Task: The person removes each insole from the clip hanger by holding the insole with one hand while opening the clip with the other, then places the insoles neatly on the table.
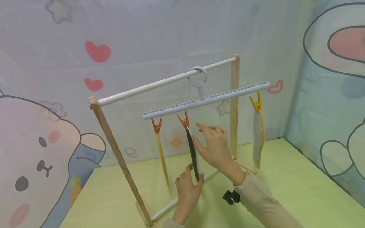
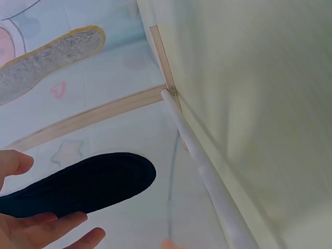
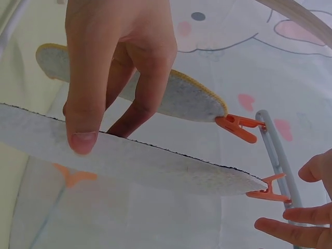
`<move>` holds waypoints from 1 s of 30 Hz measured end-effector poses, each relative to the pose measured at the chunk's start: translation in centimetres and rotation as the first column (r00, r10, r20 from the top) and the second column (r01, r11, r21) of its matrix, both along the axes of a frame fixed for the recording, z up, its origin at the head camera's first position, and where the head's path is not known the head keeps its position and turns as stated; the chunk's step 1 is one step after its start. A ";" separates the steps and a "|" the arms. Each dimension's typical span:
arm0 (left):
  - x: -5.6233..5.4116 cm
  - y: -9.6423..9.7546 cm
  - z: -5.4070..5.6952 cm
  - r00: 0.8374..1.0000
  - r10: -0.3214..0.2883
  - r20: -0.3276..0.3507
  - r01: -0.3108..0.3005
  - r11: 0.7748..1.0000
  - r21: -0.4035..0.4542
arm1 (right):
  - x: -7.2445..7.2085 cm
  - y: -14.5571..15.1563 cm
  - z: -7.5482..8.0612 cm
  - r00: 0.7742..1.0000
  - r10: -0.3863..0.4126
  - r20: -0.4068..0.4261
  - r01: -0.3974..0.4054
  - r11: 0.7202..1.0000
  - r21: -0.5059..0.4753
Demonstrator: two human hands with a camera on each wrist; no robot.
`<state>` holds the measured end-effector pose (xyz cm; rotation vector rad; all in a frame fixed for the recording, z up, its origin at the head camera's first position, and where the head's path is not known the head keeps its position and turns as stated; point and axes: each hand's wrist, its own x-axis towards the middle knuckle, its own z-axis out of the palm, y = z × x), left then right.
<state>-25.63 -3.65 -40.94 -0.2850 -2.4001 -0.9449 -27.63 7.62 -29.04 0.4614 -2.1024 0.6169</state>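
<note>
A dark insole (image 1: pixel 191 147) with a pale back hangs by an orange clip (image 1: pixel 184 120) from the grey hanger (image 1: pixel 205 100). My left hand (image 1: pixel 186 191) is around its lower part with thumb and fingers spread on either side. In the right wrist view, the left thumb lies in front of the insole's pale face (image 3: pixel 171 168), and the fingers pass behind it; contact is unclear. Up near the clip, my right hand (image 1: pixel 214 144) has its fingers extended and grips nothing. Its fingertips also show at the right edge of the right wrist view, beside the orange clip (image 3: pixel 270 189).
A yellow-edged insole (image 1: pixel 161 158) hangs left, another yellow-edged insole (image 1: pixel 258 139) right from a yellow clip (image 1: pixel 256 102). The rack has a white top rail (image 1: pixel 159 83), wooden posts (image 1: pixel 122 161) and a lower rail (image 1: pixel 165 209). It stands on a light green table (image 1: pixel 105 193).
</note>
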 end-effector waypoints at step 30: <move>-0.6 0.3 -0.4 0.999 -0.029 -0.046 0.032 0.998 0.058 | -2.8 -0.9 2.0 0.962 0.176 0.210 -0.145 0.977 -0.154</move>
